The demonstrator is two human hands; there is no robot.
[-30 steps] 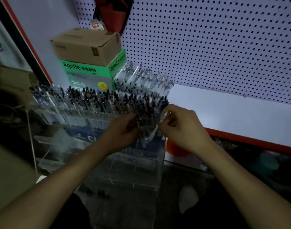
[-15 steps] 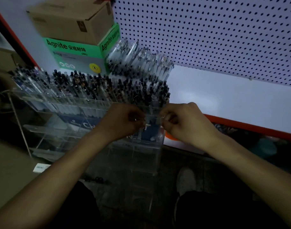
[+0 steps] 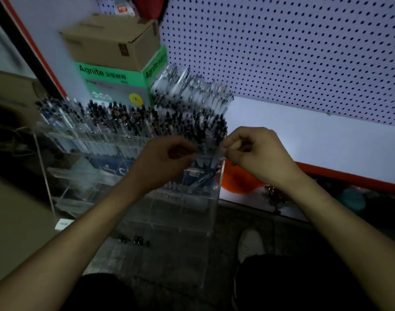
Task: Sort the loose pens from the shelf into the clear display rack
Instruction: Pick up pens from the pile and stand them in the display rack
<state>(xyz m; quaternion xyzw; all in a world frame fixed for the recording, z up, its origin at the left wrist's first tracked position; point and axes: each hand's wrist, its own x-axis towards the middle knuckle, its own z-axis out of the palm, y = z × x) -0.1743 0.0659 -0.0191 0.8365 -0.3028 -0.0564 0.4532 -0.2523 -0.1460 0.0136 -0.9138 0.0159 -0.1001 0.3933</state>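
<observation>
The left hand (image 3: 167, 158) and right hand (image 3: 257, 153) hover with fingers curled at the right end of the clear acrylic tiered display rack (image 3: 129, 194), thumbs meeting fingertips; whether either pinches a pen is too dim and blurred to tell. They sit at the rack's top row, likely seating pens into its slots. That row is packed with upright dark-capped pens (image 3: 147, 120). Behind it, a loose heap of clear-barrelled pens (image 3: 192, 90) lies on the white shelf (image 3: 304, 135), beside a green-and-grey carton (image 3: 115, 86) under a brown cardboard box (image 3: 111, 41).

head cam | faces forward-down | close over display rack (image 3: 133, 198)
</observation>
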